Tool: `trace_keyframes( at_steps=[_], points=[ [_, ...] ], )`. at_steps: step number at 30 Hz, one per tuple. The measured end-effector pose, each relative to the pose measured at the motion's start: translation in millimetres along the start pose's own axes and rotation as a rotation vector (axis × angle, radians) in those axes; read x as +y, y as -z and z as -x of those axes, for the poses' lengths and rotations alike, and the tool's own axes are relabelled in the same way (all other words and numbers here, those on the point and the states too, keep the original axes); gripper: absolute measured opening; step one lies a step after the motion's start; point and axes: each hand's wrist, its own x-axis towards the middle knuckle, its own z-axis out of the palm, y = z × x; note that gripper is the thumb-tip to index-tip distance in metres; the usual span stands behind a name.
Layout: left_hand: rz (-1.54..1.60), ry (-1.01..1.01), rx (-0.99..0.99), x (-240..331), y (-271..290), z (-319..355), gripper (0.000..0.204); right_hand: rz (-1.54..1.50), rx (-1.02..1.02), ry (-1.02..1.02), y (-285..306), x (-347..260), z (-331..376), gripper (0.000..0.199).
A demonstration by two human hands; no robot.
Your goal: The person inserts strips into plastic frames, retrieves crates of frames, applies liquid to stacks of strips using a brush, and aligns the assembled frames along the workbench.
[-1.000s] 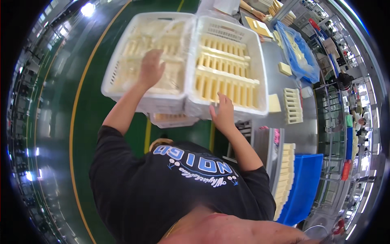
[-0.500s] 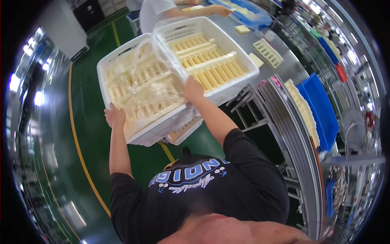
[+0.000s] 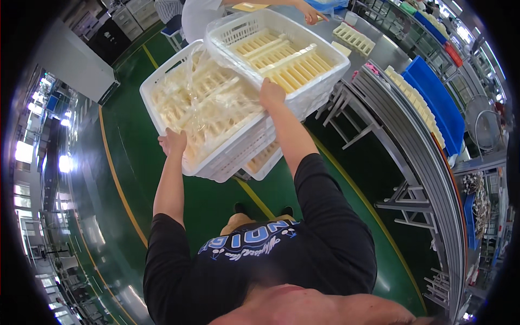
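A white plastic crate (image 3: 206, 164), lined with clear film, holds rows of pale yellow slabs partly covered by the crumpled film. My left hand (image 3: 173, 143) is closed on its near left rim, with the fingers partly hidden. Farther right my right hand (image 3: 272, 95) is closed where this crate's rim meets a second white crate (image 3: 338, 69); which rim it grips I cannot tell for sure. That second crate overlaps the first one's right side and holds pale yellow slabs standing in rows. More white crates are stacked beneath, and a lower one (image 3: 264, 169) sticks out.
A co-worker's hand (image 3: 311, 13) reaches over the metal table (image 3: 379, 40), where a slotted pale tray (image 3: 353, 38) lies. At right runs a curved metal conveyor (image 3: 417, 122) with a blue bin (image 3: 436, 103) beside it. Yellow lines mark the green floor (image 3: 127, 149).
In the picture, the crates and both my hands sit slightly farther right and higher. My hands keep their places on the rims. My feet and more floor now show below the stack.
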Motion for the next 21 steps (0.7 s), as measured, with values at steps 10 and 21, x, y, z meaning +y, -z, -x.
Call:
trace_keyframes(
  at_steps=[10, 21],
  points=[
    [0.281, -0.406, -0.003, -40.8, 0.9, -32.3, 0.067, 0.162, 0.032, -0.137, 9.4, -18.8, 27.4, 0.025],
    [0.215, -1.084, 0.084, -43.7, 34.6, -93.2, 0.045, 0.175, 0.075, -0.389, 16.2, -49.0, 43.7, 0.025]
  ],
)
